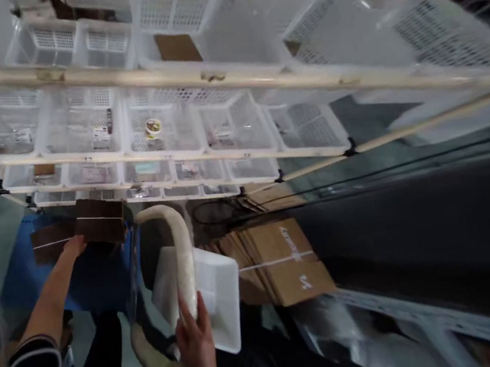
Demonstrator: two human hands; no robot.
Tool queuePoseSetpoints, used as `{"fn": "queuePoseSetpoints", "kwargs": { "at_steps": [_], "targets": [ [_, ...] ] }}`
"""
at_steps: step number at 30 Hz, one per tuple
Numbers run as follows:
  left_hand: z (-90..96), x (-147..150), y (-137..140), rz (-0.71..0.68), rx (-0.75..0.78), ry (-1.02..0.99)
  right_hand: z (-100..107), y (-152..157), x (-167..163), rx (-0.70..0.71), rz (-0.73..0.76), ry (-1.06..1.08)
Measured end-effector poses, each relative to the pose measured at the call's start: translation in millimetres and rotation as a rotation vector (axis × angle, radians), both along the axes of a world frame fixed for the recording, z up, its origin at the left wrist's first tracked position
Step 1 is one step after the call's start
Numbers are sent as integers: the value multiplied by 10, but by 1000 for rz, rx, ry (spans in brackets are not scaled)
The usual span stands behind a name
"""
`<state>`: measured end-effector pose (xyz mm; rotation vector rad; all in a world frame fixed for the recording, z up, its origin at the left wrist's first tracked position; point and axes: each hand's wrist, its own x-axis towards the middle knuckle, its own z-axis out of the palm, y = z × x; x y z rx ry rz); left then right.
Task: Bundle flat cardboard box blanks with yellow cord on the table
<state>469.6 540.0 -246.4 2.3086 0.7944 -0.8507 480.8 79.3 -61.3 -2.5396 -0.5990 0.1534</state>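
Right hand [196, 340] grips the shallow white plastic tray [218, 293], unshelved; left hand [73, 245] rests open-fingered on the dark brown cardboard box [100, 222].

white tray [219, 296], cream strap [184, 249], dark brown box [100, 222], blue surface [88, 279], tan cardboard [285, 261].

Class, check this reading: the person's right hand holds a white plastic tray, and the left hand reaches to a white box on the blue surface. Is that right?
Not quite. The head view shows the left hand reaching to a dark brown box, not a white one, on the blue surface. The rest stands: the right hand holds the white plastic tray.
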Motion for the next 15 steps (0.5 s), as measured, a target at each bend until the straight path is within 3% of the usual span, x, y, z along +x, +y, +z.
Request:
{"fn": "queuePoseSetpoints", "kwargs": {
  "at_steps": [3, 6, 15],
  "targets": [
    [-345, 599, 100, -54, 15, -2, 70, -111, 7, -61, -26, -16],
    [-552, 943, 127, -110, 7, -65, 116, -149, 10, -114, -20, -81],
    [-784, 1134, 176, -116, 69, -8, 191, -270, -7, -178, 5, -69]
  ]
}}
